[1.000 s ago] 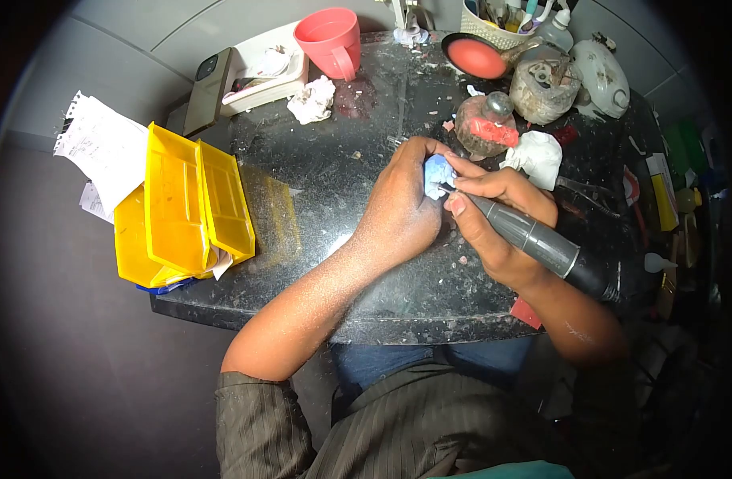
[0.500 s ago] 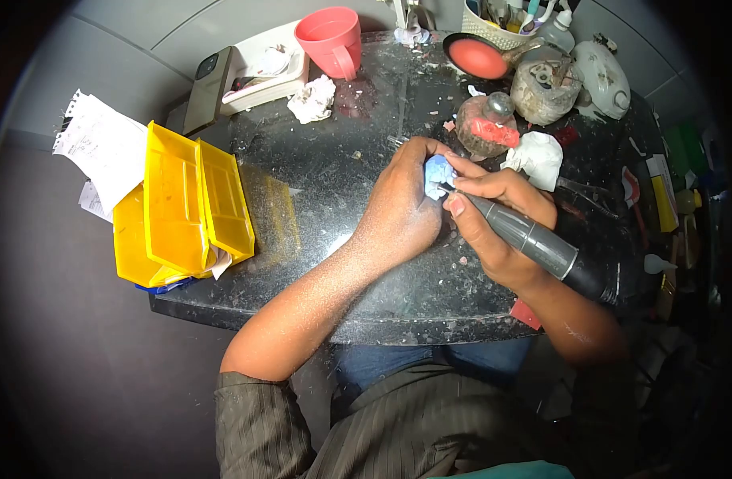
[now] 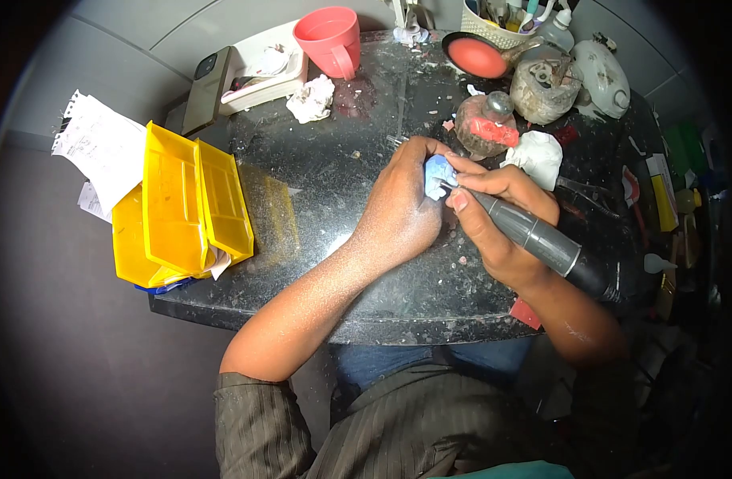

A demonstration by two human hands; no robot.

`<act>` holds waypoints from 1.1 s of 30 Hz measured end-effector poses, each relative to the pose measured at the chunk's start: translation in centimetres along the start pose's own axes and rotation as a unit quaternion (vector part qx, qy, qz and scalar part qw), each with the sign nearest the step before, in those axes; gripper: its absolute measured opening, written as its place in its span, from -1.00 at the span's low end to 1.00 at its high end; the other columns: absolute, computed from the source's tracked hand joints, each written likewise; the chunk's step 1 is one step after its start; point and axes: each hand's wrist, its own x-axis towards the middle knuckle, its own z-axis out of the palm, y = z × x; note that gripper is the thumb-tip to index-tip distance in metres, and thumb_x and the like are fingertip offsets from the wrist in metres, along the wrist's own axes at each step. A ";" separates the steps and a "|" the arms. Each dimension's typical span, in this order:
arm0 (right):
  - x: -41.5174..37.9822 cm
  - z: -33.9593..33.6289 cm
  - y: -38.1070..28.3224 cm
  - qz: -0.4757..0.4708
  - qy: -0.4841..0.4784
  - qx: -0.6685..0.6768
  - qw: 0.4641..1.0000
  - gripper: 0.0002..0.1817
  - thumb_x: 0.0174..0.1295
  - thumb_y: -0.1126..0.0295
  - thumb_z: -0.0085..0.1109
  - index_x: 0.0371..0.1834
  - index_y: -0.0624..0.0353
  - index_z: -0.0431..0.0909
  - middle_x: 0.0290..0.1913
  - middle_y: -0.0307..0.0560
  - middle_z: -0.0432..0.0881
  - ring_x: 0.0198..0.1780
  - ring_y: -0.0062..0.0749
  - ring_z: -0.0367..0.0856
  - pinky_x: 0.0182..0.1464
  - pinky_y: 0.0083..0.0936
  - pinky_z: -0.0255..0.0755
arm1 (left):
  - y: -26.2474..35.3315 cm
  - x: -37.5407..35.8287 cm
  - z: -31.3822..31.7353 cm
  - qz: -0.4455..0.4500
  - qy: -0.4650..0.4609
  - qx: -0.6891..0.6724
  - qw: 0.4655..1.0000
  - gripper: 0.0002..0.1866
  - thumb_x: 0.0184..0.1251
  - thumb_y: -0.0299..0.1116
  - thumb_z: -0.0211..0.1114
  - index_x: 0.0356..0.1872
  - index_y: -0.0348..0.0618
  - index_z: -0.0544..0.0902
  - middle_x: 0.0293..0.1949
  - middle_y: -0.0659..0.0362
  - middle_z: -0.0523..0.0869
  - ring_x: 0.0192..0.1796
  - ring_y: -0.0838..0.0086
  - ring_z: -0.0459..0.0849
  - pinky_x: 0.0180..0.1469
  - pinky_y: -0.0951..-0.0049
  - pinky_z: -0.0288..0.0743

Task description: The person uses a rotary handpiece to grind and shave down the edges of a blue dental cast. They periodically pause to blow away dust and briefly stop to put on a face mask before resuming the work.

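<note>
One small blue piece [image 3: 437,169] is over the middle of the dark table [image 3: 290,152], held in the left hand [image 3: 396,198]; that grip is closed about it, with the fingers on the far side partly hidden. The right hand [image 3: 490,235] has a narrow grip on a dark grey, pen-shaped tool [image 3: 538,241], whose thin tip points left at the blue piece; whether the two touch is too small to tell. Pale specks coat the left hand.

Just beyond the right hand are a round jar [image 3: 471,137] with a red lump on it and a crumpled white tissue [image 3: 534,158]. At the far left, a pink mug [image 3: 324,38] stands beside a white tray [image 3: 262,95], with a phone [image 3: 206,94] to the tray's left. Yellow bins [image 3: 173,211] stand at the table's left edge, sheets of paper [image 3: 102,152] beside them. A flat red piece [image 3: 526,312] lies at the near edge, by the right forearm.
</note>
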 end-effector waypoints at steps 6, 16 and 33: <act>0.1 -0.1 -0.5 0.001 -0.023 -0.035 0.999 -0.86 0.34 0.57 0.31 -0.16 0.43 0.56 0.01 0.42 0.72 0.16 -0.15 0.73 0.14 -0.46 0.57 | -0.1 0.1 0.0 -0.001 0.003 -0.001 1.000 -0.67 0.23 -0.45 0.37 -0.01 -0.29 0.53 -0.11 -0.14 0.71 0.00 -0.05 0.74 0.04 0.09 0.60; 0.0 -0.3 0.0 0.007 -0.026 -0.011 1.000 -0.85 0.36 0.58 0.28 -0.14 0.46 0.55 0.04 0.41 0.71 0.17 -0.16 0.71 0.19 -0.43 0.55 | -0.3 0.0 0.0 0.006 -0.011 0.027 1.000 -0.67 0.31 -0.53 0.23 0.10 -0.25 0.52 -0.08 -0.01 0.74 0.02 0.35 0.72 0.11 0.30 0.59; 0.2 -0.3 0.3 -0.014 -0.014 -0.004 1.000 -0.87 0.39 0.59 0.24 -0.10 0.43 0.52 0.04 0.37 0.72 0.00 -0.34 0.75 0.11 -0.45 0.61 | 0.1 0.0 0.1 0.022 0.013 0.007 1.000 -0.68 0.22 -0.47 0.40 -0.04 -0.29 0.53 -0.13 -0.13 0.71 -0.02 -0.05 0.73 0.01 0.11 0.60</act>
